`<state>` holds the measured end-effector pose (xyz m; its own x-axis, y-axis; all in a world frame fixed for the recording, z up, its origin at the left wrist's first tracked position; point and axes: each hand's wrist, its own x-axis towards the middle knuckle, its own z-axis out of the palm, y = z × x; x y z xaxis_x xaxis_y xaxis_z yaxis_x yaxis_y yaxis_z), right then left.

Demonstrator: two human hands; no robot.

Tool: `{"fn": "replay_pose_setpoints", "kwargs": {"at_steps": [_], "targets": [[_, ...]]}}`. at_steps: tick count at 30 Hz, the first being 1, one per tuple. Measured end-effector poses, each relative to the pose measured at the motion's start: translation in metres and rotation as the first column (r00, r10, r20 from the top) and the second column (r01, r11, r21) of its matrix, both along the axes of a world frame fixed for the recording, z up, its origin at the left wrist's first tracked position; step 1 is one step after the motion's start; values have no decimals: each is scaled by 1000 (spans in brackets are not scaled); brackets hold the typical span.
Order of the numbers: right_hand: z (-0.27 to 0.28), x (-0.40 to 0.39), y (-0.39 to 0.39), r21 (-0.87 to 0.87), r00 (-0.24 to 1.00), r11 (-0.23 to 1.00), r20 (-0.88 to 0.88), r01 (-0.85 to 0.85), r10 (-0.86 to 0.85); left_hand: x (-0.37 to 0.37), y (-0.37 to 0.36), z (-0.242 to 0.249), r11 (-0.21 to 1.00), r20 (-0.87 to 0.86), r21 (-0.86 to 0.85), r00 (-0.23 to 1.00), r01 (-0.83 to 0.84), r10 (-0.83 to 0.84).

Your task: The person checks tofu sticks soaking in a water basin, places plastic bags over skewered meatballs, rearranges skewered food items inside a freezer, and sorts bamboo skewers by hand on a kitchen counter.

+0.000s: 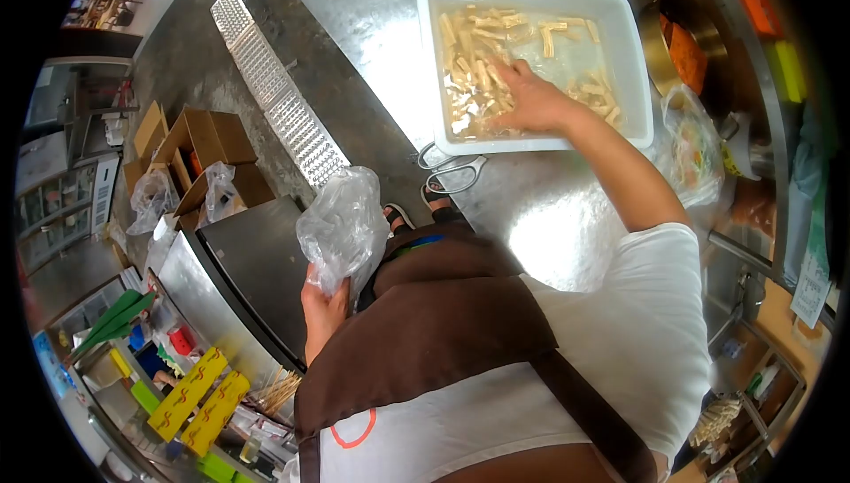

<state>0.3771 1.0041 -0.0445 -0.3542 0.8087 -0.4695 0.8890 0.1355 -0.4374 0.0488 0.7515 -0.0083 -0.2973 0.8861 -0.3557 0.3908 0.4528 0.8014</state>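
My left hand [324, 310] is closed around the lower end of a crumpled clear plastic bag [343, 222], down beside my apron. My right hand [542, 102] reaches into a white plastic tub [645, 85] on the steel table. Its fingers are apart among pale yellow stick-shaped pieces [474, 67], which look like tofu skin sticks lying in water. Some fingertips are hidden by the pieces. Just below the tub's near left corner, a pair of scissors [460, 175] with pale handles lies at the table edge.
A brass-coloured pan [708, 36] with something orange and a filled plastic bag [691, 151] stand right of the tub. Left on the floor runs a metal grating strip [279, 85]. Open cardboard boxes [208, 142] rest near a dark-topped steel unit [257, 262].
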Motion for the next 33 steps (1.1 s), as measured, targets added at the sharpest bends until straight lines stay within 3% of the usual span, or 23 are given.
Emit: {"fn": "replay_pose_setpoints", "kwargs": {"at_steps": [7, 9, 10, 12, 13, 15, 16, 17, 19, 23, 25, 26, 27, 28, 29, 30, 31, 32, 33], "targets": [[-36, -7, 8, -23, 995, 999, -98, 35, -37, 0, -3, -5, 1000, 12, 13, 1000, -9, 9], [-49, 4, 15, -20, 909, 995, -405, 97, -97, 2, -4, -5, 999, 29, 12, 999, -30, 29], [-53, 8, 19, -17, 910, 996, -404, 90, -89, 2, -5, -5, 999, 46, 22, 998, -42, 41], [-58, 12, 26, -159, 834, 951, -457, 264, -308, 1, -7, -6, 997, 64, 32, 996, -66, 63], [-59, 14, 29, -160, 837, 953, -456, 256, -302, -1, -8, -6, 998, 46, 24, 997, -61, 59], [-55, 13, 32, -82, 800, 922, -471, 379, -371, -1, -9, -5, 998, 28, 13, 998, -60, 59], [-48, 14, 36, -58, 867, 933, -352, 355, -352, 0, -8, -4, 999, 20, 18, 999, -49, 49], [-40, 14, 38, -61, 868, 935, -353, 351, -349, 0, -8, -3, 999, 11, 23, 999, -38, 38], [-25, 14, 42, 4, 958, 966, -129, 259, -256, -1, -10, -6, 999, 24, 25, 999, -47, 47], [1, 17, 33, 149, 975, 964, -56, 220, -214, -1, -12, -11, 997, 48, 37, 996, -72, 71], [6, 24, 31, 601, 997, 798, 5, 54, -72, 1, -10, -8, 996, 58, 34, 995, -84, 82], [12, 29, 34, 602, 998, 797, 5, 52, -68, 2, -9, -7, 995, 65, 31, 994, -92, 90], [23, 34, 39, 604, 990, 788, -130, 122, -54, 3, -9, -6, 995, 65, 32, 994, -95, 93], [31, 39, 43, 597, 965, 779, -262, 191, -36, 4, -8, -5, 994, 76, 32, 992, -108, 105], [37, 43, 45, 599, 965, 779, -261, 187, -31, 5, -8, -4, 992, 87, 32, 989, -121, 118], [43, 46, 46, 296, 823, 872, -537, 390, -186, 6, -8, -3, 991, 88, 34, 989, -126, 122], [45, 47, 47, -69, 596, 874, -705, 481, -383, 6, -8, -2, 994, 66, 30, 992, -107, 105], [40, 46, 48, -67, 598, 877, -706, 477, -379, 6, -8, -1, 996, 44, 24, 995, -86, 85], [32, 44, 47, 291, 910, 899, -355, 327, -216, 7, -10, 1, 996, 43, 25, 995, -90, 88]]}}
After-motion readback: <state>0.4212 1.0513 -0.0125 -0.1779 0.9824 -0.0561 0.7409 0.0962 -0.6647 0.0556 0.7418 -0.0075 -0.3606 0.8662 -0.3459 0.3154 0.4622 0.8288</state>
